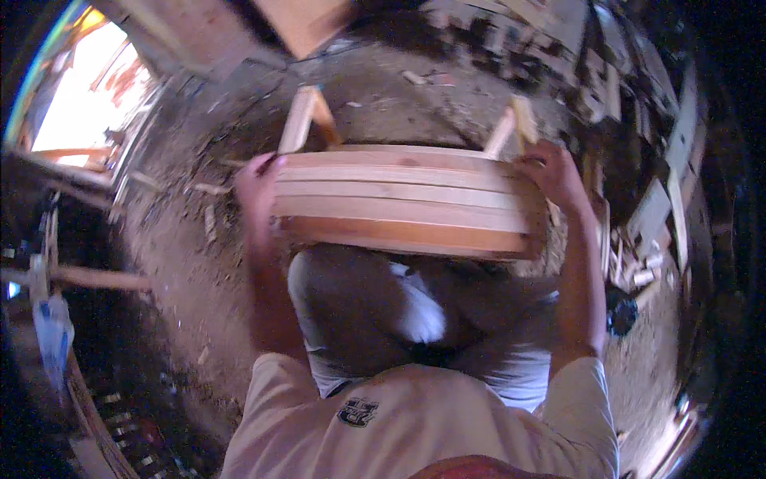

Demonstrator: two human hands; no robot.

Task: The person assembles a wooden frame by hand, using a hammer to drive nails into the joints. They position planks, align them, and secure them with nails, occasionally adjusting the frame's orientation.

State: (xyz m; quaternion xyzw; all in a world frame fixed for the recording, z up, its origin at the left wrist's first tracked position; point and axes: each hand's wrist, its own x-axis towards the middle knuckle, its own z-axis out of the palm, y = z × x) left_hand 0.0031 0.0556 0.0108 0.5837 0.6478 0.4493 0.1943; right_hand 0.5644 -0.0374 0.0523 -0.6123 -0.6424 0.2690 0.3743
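A small slatted wooden piece (399,191), like a stool or bench top, spans the space in front of my knees. Its boards run side by side from left to right, and the nearest edge is more orange. Two pale wooden legs stick out from its far side, the left leg (298,120) and the right leg (503,132). My left hand (259,188) is closed round the left end, near the far corner. At the far right corner my right hand (554,172) grips the edge with bent fingers. The undersides of the boards are hidden.
Wood scraps lie over the dirt floor (191,287). Piled offcuts (638,255) and leaning boards stand to the right, with a dark round object (621,311) beside them. A bright opening (88,96) is at the far left. A larger wooden panel (307,24) is at the top.
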